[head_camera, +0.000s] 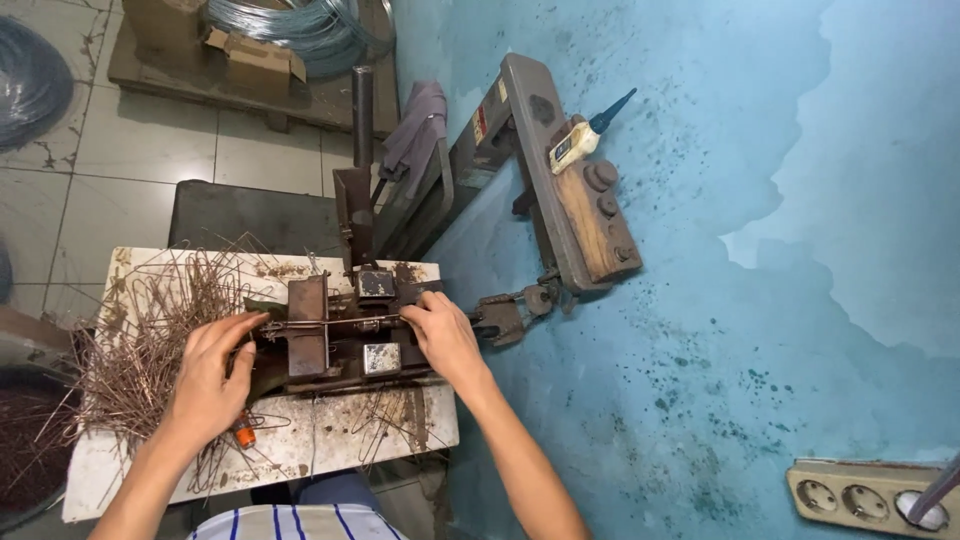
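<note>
Wire rod (330, 324) across rusty jig (345, 335), hands (215, 375) pinching both ends

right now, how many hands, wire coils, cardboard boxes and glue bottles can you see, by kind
hands: 2, left hand and right hand, both on the thin wire rod across the rusty bending jig
wire coils: 2, silver coil, dark coil
cardboard boxes: 1
glue bottles: 1
total: 6
</note>
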